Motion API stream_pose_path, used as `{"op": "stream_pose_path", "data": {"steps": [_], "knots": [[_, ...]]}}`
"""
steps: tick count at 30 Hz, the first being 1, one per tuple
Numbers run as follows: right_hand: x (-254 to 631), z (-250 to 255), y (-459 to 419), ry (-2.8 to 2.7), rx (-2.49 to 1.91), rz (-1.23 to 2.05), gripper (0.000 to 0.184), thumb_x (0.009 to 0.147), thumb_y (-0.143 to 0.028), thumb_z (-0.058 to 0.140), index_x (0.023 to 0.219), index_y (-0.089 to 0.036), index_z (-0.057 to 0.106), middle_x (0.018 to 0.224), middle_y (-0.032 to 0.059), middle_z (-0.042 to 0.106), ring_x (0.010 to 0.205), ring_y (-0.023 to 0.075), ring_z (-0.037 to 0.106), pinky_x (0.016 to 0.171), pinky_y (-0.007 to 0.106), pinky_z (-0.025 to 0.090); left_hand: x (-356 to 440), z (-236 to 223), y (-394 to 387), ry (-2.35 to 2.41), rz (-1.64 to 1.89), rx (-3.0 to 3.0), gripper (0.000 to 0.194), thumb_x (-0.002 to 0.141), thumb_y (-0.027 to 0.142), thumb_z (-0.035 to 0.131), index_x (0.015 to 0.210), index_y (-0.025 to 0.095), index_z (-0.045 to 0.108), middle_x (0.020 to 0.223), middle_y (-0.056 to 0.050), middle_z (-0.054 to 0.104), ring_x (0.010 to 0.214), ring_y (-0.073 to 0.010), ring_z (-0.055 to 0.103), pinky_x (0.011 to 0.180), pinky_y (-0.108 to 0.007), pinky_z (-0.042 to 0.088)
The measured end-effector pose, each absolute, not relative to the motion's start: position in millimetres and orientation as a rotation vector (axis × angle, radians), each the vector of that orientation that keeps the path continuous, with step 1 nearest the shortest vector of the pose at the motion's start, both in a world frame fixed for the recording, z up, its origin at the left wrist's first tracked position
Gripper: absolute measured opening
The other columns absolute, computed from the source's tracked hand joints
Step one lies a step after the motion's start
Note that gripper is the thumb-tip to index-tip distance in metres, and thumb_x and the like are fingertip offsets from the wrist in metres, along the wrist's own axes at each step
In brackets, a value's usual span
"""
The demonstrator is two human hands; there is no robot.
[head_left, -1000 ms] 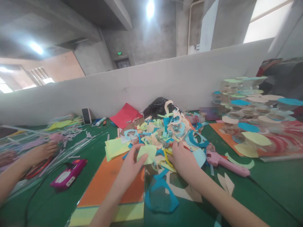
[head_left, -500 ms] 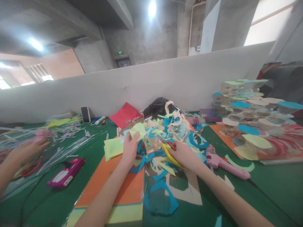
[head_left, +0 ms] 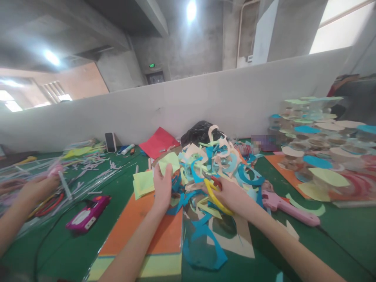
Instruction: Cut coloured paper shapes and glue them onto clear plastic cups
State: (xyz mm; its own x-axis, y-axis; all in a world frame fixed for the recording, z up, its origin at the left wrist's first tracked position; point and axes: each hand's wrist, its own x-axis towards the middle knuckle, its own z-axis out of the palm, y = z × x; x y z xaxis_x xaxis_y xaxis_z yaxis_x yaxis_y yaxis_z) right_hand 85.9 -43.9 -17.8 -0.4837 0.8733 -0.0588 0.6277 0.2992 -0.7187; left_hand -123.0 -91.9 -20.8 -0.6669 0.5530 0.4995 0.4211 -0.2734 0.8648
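Note:
Between the thumb and fingers of my left hand (head_left: 163,187) is a pale green piece of paper (head_left: 170,161). More light green sheets (head_left: 142,183) lie just left of that hand, over an orange sheet (head_left: 141,225). My right hand (head_left: 232,192) is closed around scissors (head_left: 216,196) with yellow and red handles; their blades point left toward the scrap heap and are hard to make out. Beneath and between both hands spreads a pile of blue, cream and green paper scraps (head_left: 205,243).
A pink glue gun (head_left: 290,207) lies right of my right hand. Stacked clear cups with paper discs (head_left: 320,141) stand farther right. At left are a magenta device (head_left: 88,213) with a cable and a co-worker's hand (head_left: 38,192) holding something pink. A phone (head_left: 110,142) leans against the white partition (head_left: 141,113).
The whole view has shifted slightly, so things sit a little farther right. My left hand still holds the green paper. The scissors have turned a little in my right hand.

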Motion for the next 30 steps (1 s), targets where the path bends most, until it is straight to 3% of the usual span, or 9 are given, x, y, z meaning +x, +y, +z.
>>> {"op": "stream_pose_path", "data": {"steps": [5, 9, 13, 22, 26, 30], "knots": [[83, -15, -56, -2.43, -1.49, 0.324, 0.04, 0.084, -0.039, 0.061, 0.113, -0.013, 0.055, 0.097, 0.0145, 0.07, 0.097, 0.0314, 0.066, 0.067, 0.032, 0.044, -113, -20, -103, 1.863, 2.142, 1.86, 0.026, 0.089, 0.03, 0.056, 0.114, 0.022, 0.054, 0.111, -0.007, 0.061, 0.102, -0.0186, 0.059, 0.089, -0.032, 0.049], [82, -20, -60, -2.448, -1.416, 0.182, 0.038, 0.084, -0.038, 0.064, 0.111, -0.013, 0.054, 0.104, 0.0139, 0.068, 0.099, 0.0295, 0.065, 0.066, 0.032, 0.045, -106, -28, -105, 1.481, 1.784, 2.61, 0.038, 0.085, 0.016, 0.058, 0.121, 0.022, 0.049, 0.111, -0.008, 0.062, 0.108, -0.0201, 0.059, 0.093, -0.037, 0.049], [83, -24, -57, -2.443, -1.407, 0.114, 0.037, 0.083, -0.037, 0.068, 0.107, -0.012, 0.054, 0.104, 0.0138, 0.067, 0.096, 0.0287, 0.066, 0.064, 0.031, 0.046, -104, -34, -103, 1.406, 1.525, 2.792, 0.044, 0.084, 0.013, 0.057, 0.126, 0.02, 0.045, 0.113, -0.011, 0.06, 0.109, -0.0209, 0.059, 0.09, -0.036, 0.051], [90, -21, -48, -2.386, -1.251, -0.233, 0.036, 0.076, -0.034, 0.078, 0.098, -0.014, 0.056, 0.098, 0.0133, 0.066, 0.095, 0.0294, 0.063, 0.074, 0.035, 0.051, -118, -37, -90, 1.987, 1.519, 2.253, 0.026, 0.091, 0.028, 0.05, 0.116, 0.02, 0.049, 0.111, -0.009, 0.059, 0.105, -0.022, 0.058, 0.093, -0.039, 0.048], [95, -17, -48, -2.4, -1.214, -0.327, 0.034, 0.076, -0.031, 0.078, 0.096, -0.014, 0.056, 0.097, 0.0129, 0.065, 0.095, 0.0297, 0.062, 0.077, 0.037, 0.051, -119, -35, -85, 2.097, 1.609, 1.934, 0.028, 0.092, 0.035, 0.047, 0.115, 0.019, 0.05, 0.115, -0.011, 0.058, 0.111, -0.0239, 0.056, 0.097, -0.042, 0.045], [95, -15, -48, -2.38, -1.274, -0.157, 0.033, 0.079, -0.029, 0.074, 0.102, -0.014, 0.056, 0.104, 0.0136, 0.065, 0.101, 0.0305, 0.061, 0.078, 0.037, 0.049, -130, -39, -81, 2.202, 1.665, 1.594, 0.038, 0.093, 0.045, 0.044, 0.122, 0.021, 0.048, 0.11, -0.01, 0.061, 0.107, -0.0251, 0.059, 0.093, -0.041, 0.048]]}}
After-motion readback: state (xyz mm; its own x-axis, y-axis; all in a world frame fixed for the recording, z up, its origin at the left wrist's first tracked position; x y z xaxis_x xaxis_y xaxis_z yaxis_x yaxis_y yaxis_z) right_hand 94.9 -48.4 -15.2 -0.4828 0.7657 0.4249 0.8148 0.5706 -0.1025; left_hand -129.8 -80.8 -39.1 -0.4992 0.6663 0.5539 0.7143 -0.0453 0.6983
